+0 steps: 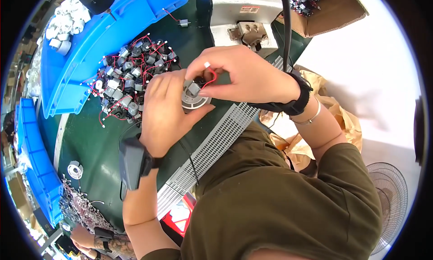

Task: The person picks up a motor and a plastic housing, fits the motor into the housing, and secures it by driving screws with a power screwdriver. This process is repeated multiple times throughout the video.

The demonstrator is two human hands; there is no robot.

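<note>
My left hand (163,113) is closed around the side of a round white plastic housing (197,103) with slots in its face. Over that housing, my right hand (252,75) pinches a small grey motor (193,88) between thumb and fingers. A red wire (212,78) curls up from the motor to a small white connector. Whether the motor sits inside the housing or just on it is hard to see. Left of my hands lies a heap of similar small motors (131,79) with red wires.
A blue bin (81,75) holding white plastic parts borders the green table (101,143). A metal machine (243,12) stands ahead, beside a cardboard box (336,12) of motors. Wire bundles (83,206) lie lower left, near another person's hands (83,237). A perforated strip (207,154) edges the table.
</note>
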